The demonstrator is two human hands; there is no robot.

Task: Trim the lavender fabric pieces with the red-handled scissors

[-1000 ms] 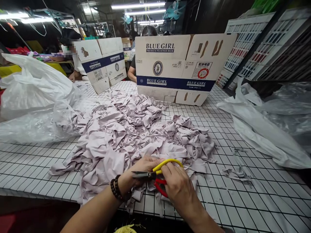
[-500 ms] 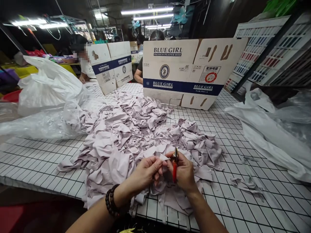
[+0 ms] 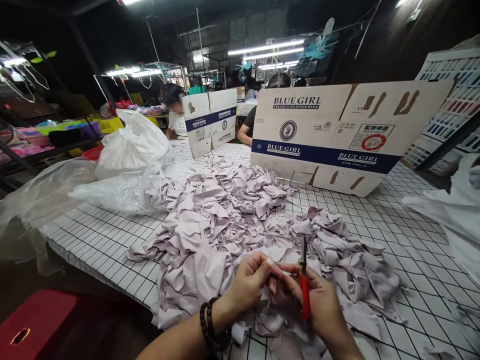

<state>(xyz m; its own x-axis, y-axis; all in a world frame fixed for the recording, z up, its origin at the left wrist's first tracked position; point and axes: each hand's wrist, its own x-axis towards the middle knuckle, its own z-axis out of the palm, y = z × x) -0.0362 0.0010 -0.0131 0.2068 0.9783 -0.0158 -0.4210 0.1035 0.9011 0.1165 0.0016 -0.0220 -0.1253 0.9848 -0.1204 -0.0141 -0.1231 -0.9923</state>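
In front of me, my left hand (image 3: 252,280) pinches the edge of a pale lilac fabric piece (image 3: 284,273) between thumb and fingers. Its wrist wears a dark bead bracelet. Close beside it on the right, my right hand (image 3: 318,305) is closed around red-handled scissors (image 3: 305,292), their dark blades pointing up and away. The fingertips of both hands meet at the fabric, partly hiding it. Beneath and beyond the hands spreads a large heap of lilac fabric pieces (image 3: 202,240), crumpled together.
A white table with black grid lines (image 3: 108,235) carries the heap. Blue Girl cartons (image 3: 326,122) stand behind it, with two people beyond them. Plastic bags (image 3: 131,142) lie at the left, and a white bag (image 3: 457,200) at the right. A red box (image 3: 41,320) is at lower left.
My view has swung left and tilted up, so the scene sits further right and lower. My hands have drawn closer together at the fabric; the scissors stay in my right hand.
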